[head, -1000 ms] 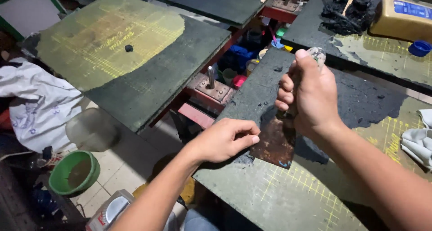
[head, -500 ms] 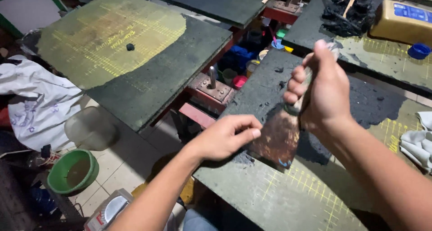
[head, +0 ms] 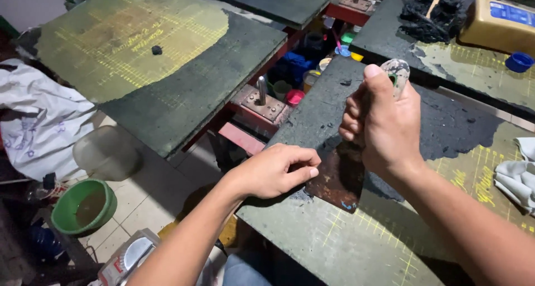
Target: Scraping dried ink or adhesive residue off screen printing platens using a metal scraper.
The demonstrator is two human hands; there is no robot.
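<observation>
Right hand is fisted on the scraper handle; since a second ago it has tipped the handle further upright, blade edge on the surface. Left hand, fingers pinched together, still presses beside the blade's rusty face. Steeper angle suggests a harder bite into the black ink layer.

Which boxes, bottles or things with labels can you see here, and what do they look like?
Jug: far right board, lying flat, tan-yellow with a blue label.
Blue cap: beside the jug, small, round.
Packet: bottom left on the floor, grey-white with red markings; kind unclear.
</observation>
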